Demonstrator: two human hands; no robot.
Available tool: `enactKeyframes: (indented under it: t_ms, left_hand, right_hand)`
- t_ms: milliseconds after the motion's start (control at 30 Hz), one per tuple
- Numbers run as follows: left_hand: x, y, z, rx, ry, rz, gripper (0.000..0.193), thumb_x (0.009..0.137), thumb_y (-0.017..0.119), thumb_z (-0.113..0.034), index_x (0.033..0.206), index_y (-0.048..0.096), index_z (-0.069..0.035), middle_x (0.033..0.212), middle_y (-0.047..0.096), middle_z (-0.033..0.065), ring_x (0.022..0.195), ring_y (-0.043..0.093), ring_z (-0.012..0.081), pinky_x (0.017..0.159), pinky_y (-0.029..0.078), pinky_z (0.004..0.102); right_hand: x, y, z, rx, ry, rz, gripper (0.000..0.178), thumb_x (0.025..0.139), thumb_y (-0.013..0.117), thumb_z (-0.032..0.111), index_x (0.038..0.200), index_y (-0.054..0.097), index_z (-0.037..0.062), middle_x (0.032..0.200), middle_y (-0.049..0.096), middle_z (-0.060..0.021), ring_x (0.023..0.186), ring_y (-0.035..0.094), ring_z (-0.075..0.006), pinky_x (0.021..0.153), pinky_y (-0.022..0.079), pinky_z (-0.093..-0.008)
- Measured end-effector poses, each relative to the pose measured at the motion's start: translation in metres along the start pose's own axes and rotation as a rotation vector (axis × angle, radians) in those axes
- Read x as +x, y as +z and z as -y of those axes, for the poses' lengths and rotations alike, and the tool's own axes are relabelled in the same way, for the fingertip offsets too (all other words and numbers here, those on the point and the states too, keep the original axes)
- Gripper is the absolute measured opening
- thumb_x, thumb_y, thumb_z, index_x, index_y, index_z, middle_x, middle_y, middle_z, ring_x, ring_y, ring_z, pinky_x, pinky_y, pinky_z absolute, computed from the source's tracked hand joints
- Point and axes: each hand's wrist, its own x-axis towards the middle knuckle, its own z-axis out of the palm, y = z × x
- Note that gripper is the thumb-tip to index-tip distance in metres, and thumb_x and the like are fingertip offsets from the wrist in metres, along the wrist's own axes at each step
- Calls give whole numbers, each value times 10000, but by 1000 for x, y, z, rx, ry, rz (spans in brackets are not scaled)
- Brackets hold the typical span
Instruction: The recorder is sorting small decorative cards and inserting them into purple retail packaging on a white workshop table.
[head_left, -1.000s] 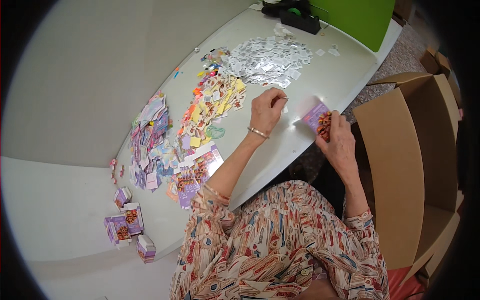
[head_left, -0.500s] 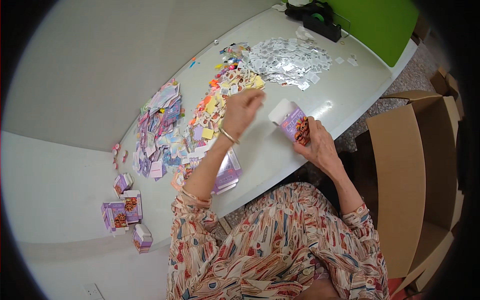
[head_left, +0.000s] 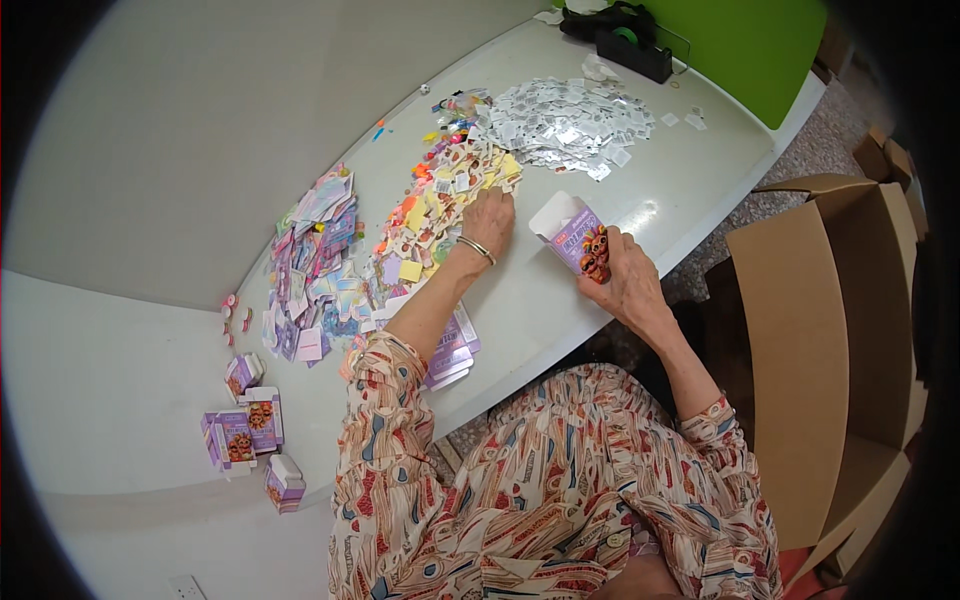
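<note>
A small purple printed box (head_left: 580, 238) with its white end flaps up stands tilted over the table, my right hand (head_left: 634, 282) wrapped round its near side. My left hand (head_left: 489, 222) reaches down to the right edge of a heap of small yellow and printed cards (head_left: 442, 205). Its fingers are bent and point into the heap; what lies beneath the fingertips is hidden. Beyond the heap, a wide pile of small white-and-silver packets (head_left: 565, 122) spreads out. Under my left forearm lie flattened purple boxes (head_left: 455, 352).
A pile of pastel packets and cards (head_left: 318, 262) lies on the table's left. Several filled-out purple boxes (head_left: 262, 418) stand at the near left. A black tape dispenser (head_left: 634, 54) sits at the far edge by a green panel (head_left: 745, 55). Open cardboard cartons (head_left: 790, 350) stand right of the table.
My left hand has come down from above the table onto the card heap's edge. My right hand keeps hold of the purple box, and the whole view has shifted slightly.
</note>
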Motion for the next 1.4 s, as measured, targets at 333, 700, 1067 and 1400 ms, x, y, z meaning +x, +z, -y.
enactKeyframes:
  t_ms: [333,700,1067,1400]
  left_hand:
    - [-9,-50,19,-403,-188,-227,145,837,567,-91,938,659,-40,836,678,125,656,641,270,618,510,353]
    - [-16,-85,-15,-840,-119,19,145,874,596,-120,942,652,-4,887,620,42,758,574,127,634,457,269]
    - [-19,-74,-17,-1026,-147,134,149,850,639,-134,932,672,-14,821,606,88,709,592,207,651,469,309]
    - [-87,-62,44,-61,5,79,197,729,665,-76,925,657,-91,1057,575,76,933,525,339,798,448,420]
  right_hand:
    - [-1,7,3,-81,-50,1,594,703,722,238,1123,408,-41,914,543,-226,851,581,-385,723,497,-451]
    - [-2,11,16,-73,-90,17,605,685,748,204,1118,405,-44,924,546,-218,873,583,-373,722,506,-432]
    - [-10,6,9,-34,-97,20,604,699,731,211,1149,405,-27,928,544,-221,869,580,-386,739,487,-447]
    - [-4,11,11,-47,-87,16,613,717,717,234,1164,392,-31,924,538,-225,859,577,-383,742,491,-445]
